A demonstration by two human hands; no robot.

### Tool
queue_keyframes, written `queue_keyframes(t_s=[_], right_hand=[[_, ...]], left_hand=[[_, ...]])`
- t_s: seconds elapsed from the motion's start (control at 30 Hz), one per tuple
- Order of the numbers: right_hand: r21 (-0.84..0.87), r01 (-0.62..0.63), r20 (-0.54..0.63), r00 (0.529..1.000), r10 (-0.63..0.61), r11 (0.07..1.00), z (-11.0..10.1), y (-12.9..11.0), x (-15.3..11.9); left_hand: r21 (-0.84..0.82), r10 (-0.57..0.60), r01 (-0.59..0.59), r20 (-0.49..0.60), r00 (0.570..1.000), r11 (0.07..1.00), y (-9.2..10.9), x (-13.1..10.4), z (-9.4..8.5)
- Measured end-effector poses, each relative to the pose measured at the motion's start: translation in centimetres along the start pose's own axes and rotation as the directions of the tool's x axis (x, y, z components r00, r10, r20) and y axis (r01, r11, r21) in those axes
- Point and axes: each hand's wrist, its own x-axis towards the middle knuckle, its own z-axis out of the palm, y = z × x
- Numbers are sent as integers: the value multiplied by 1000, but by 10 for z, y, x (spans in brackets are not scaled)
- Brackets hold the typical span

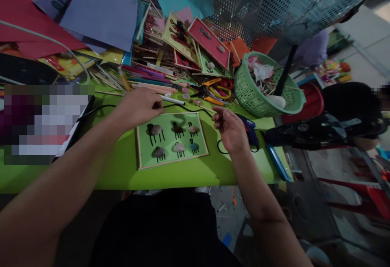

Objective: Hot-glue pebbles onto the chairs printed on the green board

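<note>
A green card framed with thin wooden sticks lies flat before me. Several pebbles on it have black heads and legs, like little sheep. My left hand hovers at the card's upper left edge with its fingers curled down; what they hold, if anything, is hidden. Just past those fingertips is a white marker with a dark end. Off the card's upper right corner, my right hand is raised palm inward, its fingers loosely bent and apart, with nothing in them. Partly behind it is a blue glue gun.
Pens, sticks and orange-handled scissors crowd the table's back. Framed pebble pictures are heaped behind them. A green basket of scraps stands right; a blurred-out screen lies left. A dark cable crosses behind the card.
</note>
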Motion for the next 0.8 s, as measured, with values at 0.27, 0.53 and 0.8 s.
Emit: queue_keyframes(t_s=[0.27, 0.53, 0.8], right_hand=[[-188, 123, 48, 992, -116, 974, 2, 4, -6], [-513, 475, 340, 877, -339, 715, 20, 10, -11], [-557, 545, 435, 834, -339, 627, 27, 18, -7]], left_hand=[[-51, 22, -22, -13, 1000, 998, -4, 0, 0], [-36, 30, -32, -66, 997, 999, 2, -6, -5], [-53, 9, -13, -87, 996, 999, 2, -7, -6]])
